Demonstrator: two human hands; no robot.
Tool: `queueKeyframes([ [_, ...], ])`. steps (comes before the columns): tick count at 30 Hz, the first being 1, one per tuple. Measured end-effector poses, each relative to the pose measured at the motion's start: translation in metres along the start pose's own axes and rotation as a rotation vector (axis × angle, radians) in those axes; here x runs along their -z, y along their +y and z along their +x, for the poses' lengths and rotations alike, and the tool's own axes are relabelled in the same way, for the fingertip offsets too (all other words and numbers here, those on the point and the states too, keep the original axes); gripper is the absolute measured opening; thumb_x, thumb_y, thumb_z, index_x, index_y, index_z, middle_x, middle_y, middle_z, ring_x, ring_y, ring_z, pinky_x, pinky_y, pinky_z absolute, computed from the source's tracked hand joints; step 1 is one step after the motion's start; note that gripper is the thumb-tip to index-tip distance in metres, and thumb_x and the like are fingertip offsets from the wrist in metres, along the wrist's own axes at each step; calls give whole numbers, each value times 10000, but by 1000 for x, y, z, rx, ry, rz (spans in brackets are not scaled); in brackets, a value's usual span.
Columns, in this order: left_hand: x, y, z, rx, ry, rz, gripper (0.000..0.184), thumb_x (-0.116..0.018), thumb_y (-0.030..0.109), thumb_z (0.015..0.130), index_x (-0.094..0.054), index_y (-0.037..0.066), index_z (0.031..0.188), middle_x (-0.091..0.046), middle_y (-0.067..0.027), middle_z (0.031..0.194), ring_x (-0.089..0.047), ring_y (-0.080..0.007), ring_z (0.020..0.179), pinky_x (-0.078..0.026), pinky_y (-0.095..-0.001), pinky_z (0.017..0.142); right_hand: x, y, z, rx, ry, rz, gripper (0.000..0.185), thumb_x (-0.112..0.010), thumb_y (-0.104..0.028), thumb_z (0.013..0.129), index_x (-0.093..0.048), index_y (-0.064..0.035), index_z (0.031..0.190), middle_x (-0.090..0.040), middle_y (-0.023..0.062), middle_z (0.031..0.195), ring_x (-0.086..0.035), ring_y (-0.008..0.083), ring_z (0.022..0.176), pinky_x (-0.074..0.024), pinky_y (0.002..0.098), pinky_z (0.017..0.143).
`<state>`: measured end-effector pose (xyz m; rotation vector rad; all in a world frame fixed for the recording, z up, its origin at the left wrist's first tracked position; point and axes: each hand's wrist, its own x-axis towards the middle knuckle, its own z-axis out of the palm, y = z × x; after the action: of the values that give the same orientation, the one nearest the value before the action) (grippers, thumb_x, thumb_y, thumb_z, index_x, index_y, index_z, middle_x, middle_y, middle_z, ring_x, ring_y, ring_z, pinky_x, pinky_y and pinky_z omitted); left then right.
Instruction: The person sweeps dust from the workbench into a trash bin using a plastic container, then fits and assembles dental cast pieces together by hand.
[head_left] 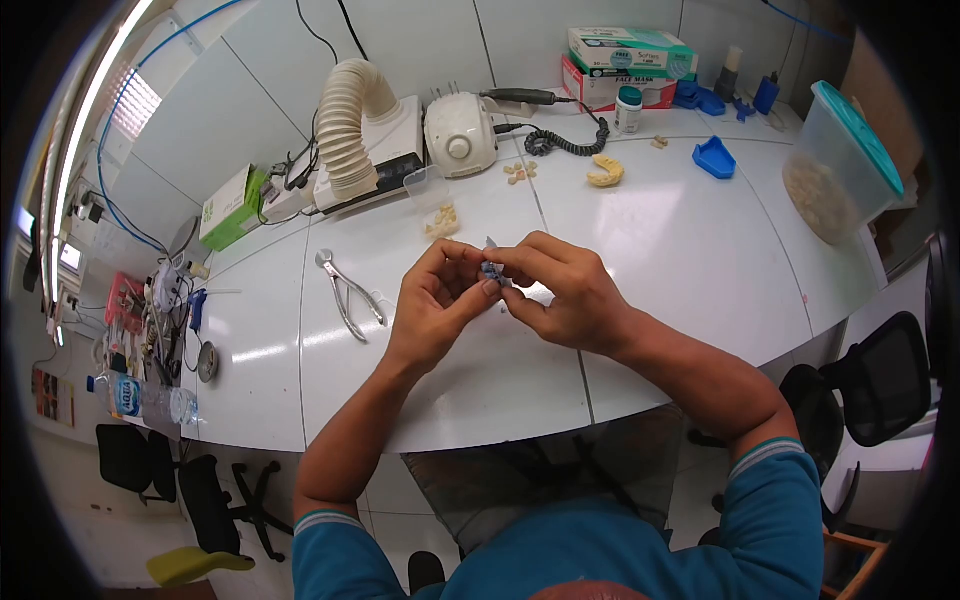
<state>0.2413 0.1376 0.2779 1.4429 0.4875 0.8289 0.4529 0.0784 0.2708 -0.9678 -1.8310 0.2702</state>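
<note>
Above the white table, my left hand (432,305) pinches a small blue-grey piece (492,271) between thumb and fingers. My right hand (570,292) closes on the same piece from the other side, fingertips meeting those of the left. A thin grey tip (490,242) pokes up between the hands; its kind cannot be made out. Dark crumbs (503,309) lie on the table just below. Left of my left hand rest metal pliers (345,295), handles spread. Beyond the hands stands a clear box (428,187) with yellowish tooth-like pieces (442,221) at its near end.
At the back are a ribbed hose (345,120), a white control unit (459,135) and a corded handpiece (525,97). A yellow dental cast (605,171), a blue tray (714,158) and a teal-lidded tub (838,165) stand to the right. A water bottle (130,394) lies far left.
</note>
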Motion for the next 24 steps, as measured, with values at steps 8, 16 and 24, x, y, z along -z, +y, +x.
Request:
queueKeyframes([
  [8, 0, -4, -1, -1, -32, 20, 180, -672, -1, 1057, -552, 16, 1191, -724, -110, 1183, -713, -159, 1127, -579, -337, 1009, 3, -4, 1, -3, -62, -26, 369, -787, 7, 865, -715, -5, 1226, -725, 130, 976, -774, 277, 823, -637, 371, 730],
  [16, 2, -12, -2, -47, -13, 80, 199, -702, 46, 1057, -569, 13, 1202, -693, -66, 1142, -689, -126, 1058, -556, -297, 933, 3, -7, 1, -25, -22, 21, 378, -782, 24, 857, -714, 4, 1229, -742, 127, 965, -783, 238, 819, -649, 343, 728],
  [24, 7, -3, 3, -166, 6, 59, 253, -757, 78, 1041, -587, 43, 1225, -711, -86, 1183, -706, -155, 1109, -571, -329, 1007, -1, -3, 3, -158, 52, 255, 305, -738, 59, 959, -695, 46, 1260, -814, 155, 1015, -820, 214, 942, -670, 338, 851],
])
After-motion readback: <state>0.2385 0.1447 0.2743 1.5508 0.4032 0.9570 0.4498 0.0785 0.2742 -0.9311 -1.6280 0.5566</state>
